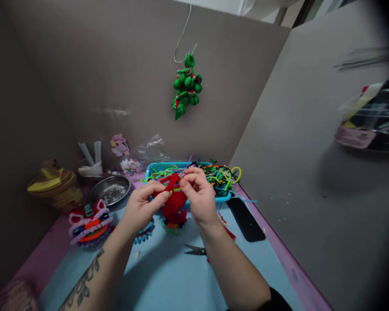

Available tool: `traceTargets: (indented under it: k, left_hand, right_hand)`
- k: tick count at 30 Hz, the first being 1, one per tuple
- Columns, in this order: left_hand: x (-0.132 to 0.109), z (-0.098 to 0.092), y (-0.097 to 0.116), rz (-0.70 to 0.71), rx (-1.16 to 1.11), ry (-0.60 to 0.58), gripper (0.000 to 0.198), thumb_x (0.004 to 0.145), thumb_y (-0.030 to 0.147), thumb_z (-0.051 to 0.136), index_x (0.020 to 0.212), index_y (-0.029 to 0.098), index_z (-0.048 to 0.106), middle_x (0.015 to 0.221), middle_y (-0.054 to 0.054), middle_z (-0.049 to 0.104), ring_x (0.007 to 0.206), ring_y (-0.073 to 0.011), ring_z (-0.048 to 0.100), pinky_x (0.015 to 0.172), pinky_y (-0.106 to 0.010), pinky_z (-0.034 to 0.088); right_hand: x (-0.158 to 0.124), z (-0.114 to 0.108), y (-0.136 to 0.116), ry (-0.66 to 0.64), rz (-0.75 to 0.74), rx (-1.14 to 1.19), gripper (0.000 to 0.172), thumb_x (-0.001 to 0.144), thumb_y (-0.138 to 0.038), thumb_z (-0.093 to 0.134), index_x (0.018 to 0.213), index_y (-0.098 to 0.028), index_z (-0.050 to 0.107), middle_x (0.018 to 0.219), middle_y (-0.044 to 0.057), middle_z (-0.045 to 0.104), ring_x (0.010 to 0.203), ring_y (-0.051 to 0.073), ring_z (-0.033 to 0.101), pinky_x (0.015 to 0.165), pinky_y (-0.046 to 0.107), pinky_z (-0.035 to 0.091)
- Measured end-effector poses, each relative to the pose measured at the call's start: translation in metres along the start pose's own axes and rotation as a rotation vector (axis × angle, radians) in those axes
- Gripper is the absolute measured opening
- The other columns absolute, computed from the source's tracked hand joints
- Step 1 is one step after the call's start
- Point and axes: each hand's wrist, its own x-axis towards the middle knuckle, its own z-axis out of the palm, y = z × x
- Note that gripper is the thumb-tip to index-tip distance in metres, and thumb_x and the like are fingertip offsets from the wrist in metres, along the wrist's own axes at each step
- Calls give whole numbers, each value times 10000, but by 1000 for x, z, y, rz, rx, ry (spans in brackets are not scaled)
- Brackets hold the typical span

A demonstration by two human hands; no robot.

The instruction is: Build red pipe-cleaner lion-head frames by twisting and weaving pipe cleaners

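Note:
My left hand point(145, 203) is closed in a pinch on a fuzzy red strip at the top of a red pipe-cleaner lion head point(175, 202). My right hand point(199, 192) pinches at the right side of the same red piece, thumb against fingers; the exact bit between its fingertips is too small to make out. The lion head's lower part shows orange and pale green trim below the hands. A light-blue curly pipe-cleaner piece point(145, 233) lies on the mat, partly behind my left wrist. Scissors point(195, 250) lie with their blades apart, handles hidden under my right forearm.
Behind the hands stands a blue tray point(227, 198) of colourful pipe cleaners. A finished-looking lion head point(90, 224), a metal dish point(110, 190) and a brown pot point(56, 190) are at left. A black phone point(246, 220) lies right. A green ornament point(187, 88) hangs above.

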Motion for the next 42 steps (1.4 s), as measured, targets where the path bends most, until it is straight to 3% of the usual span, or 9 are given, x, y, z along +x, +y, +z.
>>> traceTargets:
  k: [6, 13, 16, 20, 24, 28, 35, 39, 42]
  left_hand:
    - [1, -1, -3, 136, -9, -78, 150, 837, 202, 568, 689, 177, 579, 675, 9, 534, 690, -133, 492, 695, -279, 397]
    - [4, -10, -5, 240, 43, -141, 113, 846, 202, 578, 747, 191, 633, 703, -9, 585, 786, -160, 512, 777, -313, 416]
    - [5, -12, -5, 251, 73, -169, 124, 847, 220, 584, 744, 190, 646, 707, -19, 606, 811, -171, 509, 785, -315, 424]
    - [6, -13, -7, 224, 109, -182, 133, 847, 247, 592, 758, 177, 663, 743, -45, 632, 842, -187, 522, 806, -327, 436]
    - [7, -18, -10, 239, 165, -241, 131, 845, 249, 595, 751, 180, 655, 759, -50, 646, 933, -207, 521, 841, -325, 434]
    - [8, -26, -12, 244, 240, -282, 140, 843, 248, 587, 728, 192, 645, 745, -42, 657, 994, -221, 514, 885, -337, 426]
    - [5, -17, 0, 56, 271, -121, 201, 818, 328, 597, 910, 174, 686, 920, -72, 693, 909, -205, 604, 844, -330, 465]
    - [3, -10, 9, -117, 242, -97, 271, 851, 363, 524, 760, 162, 681, 732, -31, 688, 687, -163, 605, 692, -276, 473]
    - [4, -9, 10, -178, 202, -95, 288, 848, 371, 519, 730, 160, 676, 684, -13, 676, 656, -156, 592, 646, -254, 459]
  right_hand:
    - [1, 0, -2, -38, 38, -53, 112, 784, -273, 632, 698, -202, 621, 874, 21, 528, 910, 174, 524, 868, 319, 409]
    - [6, -5, 2, -185, 346, 119, 130, 718, -326, 665, 752, -207, 625, 734, -15, 553, 723, 152, 519, 748, 299, 426]
    - [8, -6, 1, -189, 354, 118, 145, 674, -342, 689, 673, -199, 662, 887, 35, 597, 935, 202, 546, 883, 339, 404]
    - [8, -2, -3, -173, 411, 256, 140, 647, -327, 705, 592, -205, 665, 1169, 79, 584, 1272, 262, 409, 1051, 392, 291]
    - [3, 5, -6, -110, 451, 323, 127, 626, -290, 709, 547, -213, 645, 1236, 81, 572, 1344, 263, 341, 1096, 405, 234]
    - [-2, 9, -4, -37, 398, 233, 130, 630, -261, 698, 531, -209, 634, 1292, 72, 525, 1336, 260, 353, 1084, 386, 256]
    - [-4, 6, -4, -56, 207, -114, 171, 739, -301, 663, 599, -204, 664, 1276, 83, 503, 1287, 245, 404, 1048, 387, 300]
    - [-3, 7, -3, -118, 206, -154, 154, 741, -291, 661, 617, -201, 668, 1246, 96, 513, 1279, 246, 409, 1053, 399, 297]
    - [-2, 8, 0, -141, 230, -120, 97, 737, -283, 665, 680, -206, 676, 1203, 96, 535, 1247, 240, 443, 1035, 393, 323]
